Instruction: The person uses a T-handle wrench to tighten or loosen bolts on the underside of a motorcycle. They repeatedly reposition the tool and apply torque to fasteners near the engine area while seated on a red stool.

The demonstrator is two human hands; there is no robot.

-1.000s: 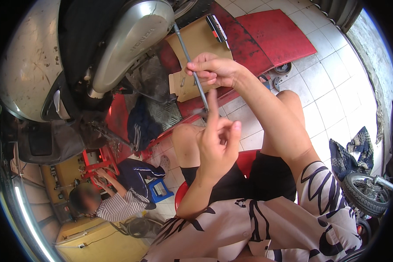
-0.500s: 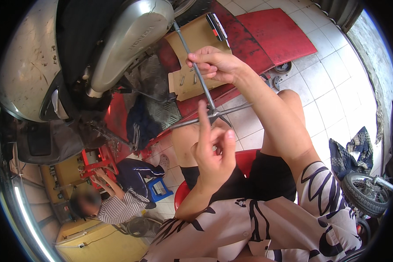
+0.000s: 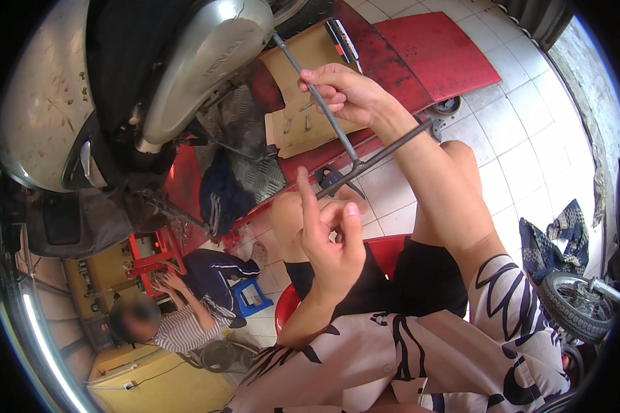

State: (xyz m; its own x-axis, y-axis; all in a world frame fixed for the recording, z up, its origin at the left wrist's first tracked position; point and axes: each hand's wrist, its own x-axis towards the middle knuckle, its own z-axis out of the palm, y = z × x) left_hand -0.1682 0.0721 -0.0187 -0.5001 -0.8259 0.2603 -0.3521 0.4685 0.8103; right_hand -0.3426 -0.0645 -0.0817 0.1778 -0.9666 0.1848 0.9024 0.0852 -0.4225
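Right hand point(image 3: 348, 93) pinches T-handle wrench point(image 3: 337, 134) shaft | left hand point(image 3: 331, 241) spread below crossbar | we keep shaft straight toward scooter point(image 3: 186, 76).

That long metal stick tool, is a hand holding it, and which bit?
Yes. The right hand grips the T-shaped metal wrench on its long shaft, well above the crossbar. The left hand holds nothing, its index finger raised.

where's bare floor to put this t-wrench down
Bare white tile floor lies to the right, between the red ramp, the right knee and the blue rag. The cardboard sheet holds bolts and pens; under the scooter it is crowded. The right hand holds the T-handle wrench.
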